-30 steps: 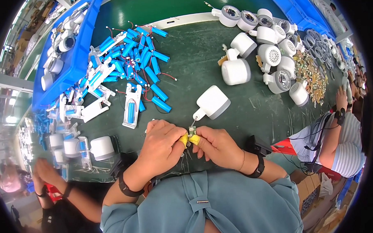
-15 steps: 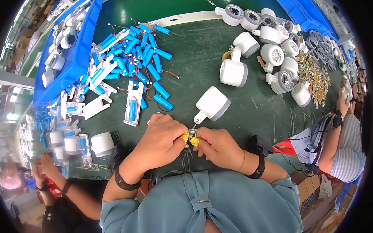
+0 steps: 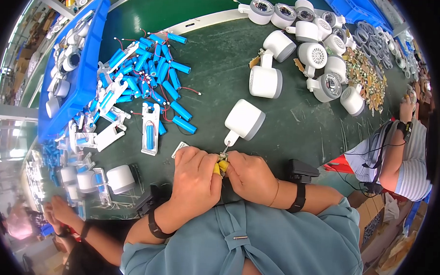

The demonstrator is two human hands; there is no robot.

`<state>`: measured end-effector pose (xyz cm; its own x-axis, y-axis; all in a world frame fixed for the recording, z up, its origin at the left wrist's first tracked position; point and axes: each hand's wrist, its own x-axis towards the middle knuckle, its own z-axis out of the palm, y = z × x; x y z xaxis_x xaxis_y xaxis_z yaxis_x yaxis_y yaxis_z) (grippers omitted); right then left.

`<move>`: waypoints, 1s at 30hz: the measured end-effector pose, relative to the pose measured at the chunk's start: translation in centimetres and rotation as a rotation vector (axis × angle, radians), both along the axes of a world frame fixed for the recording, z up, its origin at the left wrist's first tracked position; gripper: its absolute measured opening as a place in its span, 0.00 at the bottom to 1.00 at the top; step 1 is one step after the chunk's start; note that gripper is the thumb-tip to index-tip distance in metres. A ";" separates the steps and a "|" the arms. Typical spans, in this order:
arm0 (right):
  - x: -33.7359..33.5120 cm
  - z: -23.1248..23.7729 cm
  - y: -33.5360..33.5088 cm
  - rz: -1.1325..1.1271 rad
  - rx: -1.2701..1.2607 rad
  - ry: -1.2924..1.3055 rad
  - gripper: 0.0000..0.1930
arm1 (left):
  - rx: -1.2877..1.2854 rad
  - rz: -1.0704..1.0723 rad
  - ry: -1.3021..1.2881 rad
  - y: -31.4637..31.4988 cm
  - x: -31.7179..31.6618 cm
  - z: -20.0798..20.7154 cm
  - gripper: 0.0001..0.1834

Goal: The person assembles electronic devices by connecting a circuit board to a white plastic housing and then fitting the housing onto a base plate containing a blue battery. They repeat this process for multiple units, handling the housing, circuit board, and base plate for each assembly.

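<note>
From where I stand, the trouble spot is the thin leads [image 3: 227, 147] running from the handle of a white-and-grey cup-shaped housing [image 3: 245, 120] to the small green circuit board [image 3: 223, 156]. They look short, so if the right hand [image 3: 252, 180] pulled back toward the body, the housing could drag along or a joint could tear off the board. The yellow finger covers [image 3: 223, 165] might also dull the touch, and a part this small could slip out or get bent if the two hands pressed unevenly.

The left hand [image 3: 197, 178] is drawn in narrow, thumb and forefinger closed at the board's edge; the right hand meets it there in an equally tight pinch. Between them the fingers cover most of the board, and I cannot tell which hand bears more of the grip.

So the board sits right at the fingertips, between both hands, while the housing lies on the green worktop [image 3: 217, 64] just beyond them, its handle pointing back at the fingers. A white plastic piece [image 3: 180, 150] rests just past the left hand's knuckles, and farther out on that side lies a heap of blue battery cells [image 3: 183, 124].
</note>
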<state>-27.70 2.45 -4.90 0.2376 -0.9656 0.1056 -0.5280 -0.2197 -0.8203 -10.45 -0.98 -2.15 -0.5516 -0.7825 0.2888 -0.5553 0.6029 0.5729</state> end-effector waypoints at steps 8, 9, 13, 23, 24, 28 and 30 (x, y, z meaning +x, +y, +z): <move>0.1 -0.2 -0.1 -0.020 -0.022 -0.003 0.06 | -0.061 -0.039 -0.050 -0.6 -0.2 0.1 0.15; 0.1 -0.1 -0.1 -0.027 -0.047 -0.023 0.07 | -0.014 -0.034 0.001 -0.8 0.1 0.1 0.15; 0.1 0.2 -0.1 -0.049 0.004 -0.082 0.08 | 0.190 -0.058 0.133 -1.7 1.1 0.2 0.15; 0.5 -1.5 0.2 -0.123 -0.102 -0.055 0.10 | 0.342 -0.009 0.019 -1.9 0.2 0.8 0.13; 0.6 -1.6 0.1 -0.104 -0.142 -0.080 0.11 | 0.358 0.013 0.021 -1.9 0.4 0.7 0.11; 0.7 -1.7 0.2 -0.107 -0.162 -0.119 0.12 | 0.406 0.037 0.007 -1.8 0.5 0.4 0.11; 0.3 -1.1 0.2 -0.072 -0.106 -0.118 0.13 | 0.412 0.031 -0.005 -1.8 0.5 0.1 0.11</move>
<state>-27.38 2.65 -6.00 0.1486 -0.9616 0.2306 -0.4470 -0.2733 -0.8517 -9.90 -2.78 -2.02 -0.5263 -0.8485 -0.0545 -0.5729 0.3065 0.7602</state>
